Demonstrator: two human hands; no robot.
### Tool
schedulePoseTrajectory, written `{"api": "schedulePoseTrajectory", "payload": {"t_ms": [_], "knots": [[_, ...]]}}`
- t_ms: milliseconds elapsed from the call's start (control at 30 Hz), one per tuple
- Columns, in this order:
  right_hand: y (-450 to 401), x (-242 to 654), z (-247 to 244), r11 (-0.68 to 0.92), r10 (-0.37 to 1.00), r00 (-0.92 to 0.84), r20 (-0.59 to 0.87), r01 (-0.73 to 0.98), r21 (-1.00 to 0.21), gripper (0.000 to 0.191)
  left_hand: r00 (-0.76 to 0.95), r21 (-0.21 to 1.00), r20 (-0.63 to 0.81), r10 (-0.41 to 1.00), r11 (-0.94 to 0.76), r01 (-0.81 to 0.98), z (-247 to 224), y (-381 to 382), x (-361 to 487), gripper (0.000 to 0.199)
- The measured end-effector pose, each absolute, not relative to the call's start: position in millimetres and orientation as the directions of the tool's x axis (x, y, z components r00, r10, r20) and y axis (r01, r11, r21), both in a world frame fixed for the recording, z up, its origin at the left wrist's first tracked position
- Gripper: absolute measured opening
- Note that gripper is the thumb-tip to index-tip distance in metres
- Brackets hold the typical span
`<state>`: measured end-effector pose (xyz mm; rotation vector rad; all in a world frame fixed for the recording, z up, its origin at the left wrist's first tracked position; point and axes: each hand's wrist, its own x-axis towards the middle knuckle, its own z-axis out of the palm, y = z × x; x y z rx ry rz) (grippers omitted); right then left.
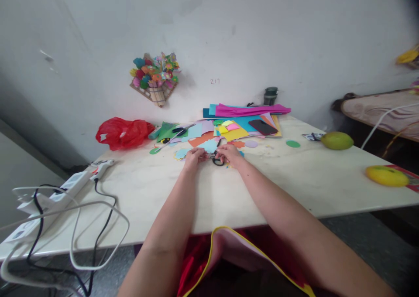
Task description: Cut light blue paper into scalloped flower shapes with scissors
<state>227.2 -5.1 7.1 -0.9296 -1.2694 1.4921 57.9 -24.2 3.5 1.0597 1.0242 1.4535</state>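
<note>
Red bag [122, 133] left; green mango [337, 140] right (yellow mango [386, 175] nearer).

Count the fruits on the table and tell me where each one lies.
2: a green fruit beside a small packet on the table's right side, and a yellow fruit nearer the front right corner. No others show.

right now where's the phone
In the head view, the dark phone lies right of centre on the coloured papers, beside a yellow sheet and beyond the right hand.
</note>
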Motion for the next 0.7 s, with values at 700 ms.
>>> {"api": "schedulePoseTrajectory", "payload": {"t_ms": [700], "knots": [[-9.9, 225.4, 7.9, 0.082, 0.927, -0.365, 0.091, -0.040, -0.996, 0.011, -0.082, 0.975, 0.107, 0.991, -0.121, -0.185, 7.6, -25.5, 53.1, 0.027]]}}
